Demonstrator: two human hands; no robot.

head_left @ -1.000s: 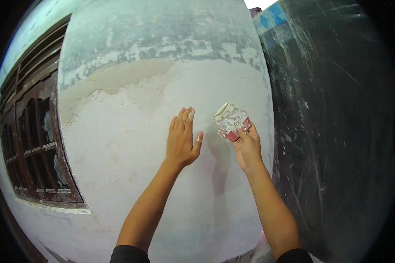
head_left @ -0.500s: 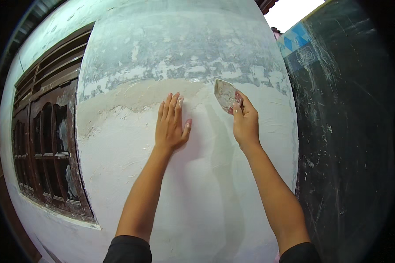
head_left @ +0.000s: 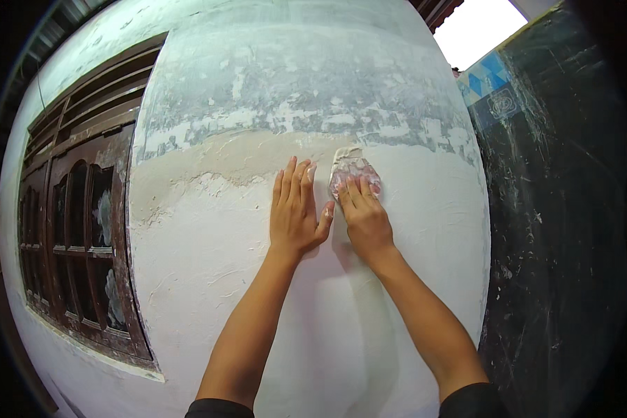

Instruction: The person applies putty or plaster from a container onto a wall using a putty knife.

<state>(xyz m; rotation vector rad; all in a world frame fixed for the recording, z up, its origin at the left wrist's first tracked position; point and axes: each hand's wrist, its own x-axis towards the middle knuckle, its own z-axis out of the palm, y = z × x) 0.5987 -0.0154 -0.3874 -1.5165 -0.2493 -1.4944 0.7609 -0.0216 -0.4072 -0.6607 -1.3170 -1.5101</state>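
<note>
My left hand [head_left: 298,216] lies on the plastered wall [head_left: 202,279] with its fingers stretched out, some tips smeared white. Just right of it, my right hand [head_left: 364,223] grips a flat scraper [head_left: 348,161], pinkish and coated in white filler, its face held against the wall with my fingers pressed over it. The wall is white in its lower part, with a rough beige band [head_left: 212,157] above my left hand and a patchy grey-white area higher up. My right hand's thumb is mostly hidden.
A dark wooden window [head_left: 83,230] with slats and barred panes is at the left. A dark, scuffed panel [head_left: 543,265] with a blue geometric patch stands along the right, beside the wall's edge. A bright opening [head_left: 477,31] shows at the top right, under dark roofing.
The scraper has gone from being held tilted with the hand beside it to facing the wall under my fingers, lower than half a second ago. My left hand has shifted slightly right in view.
</note>
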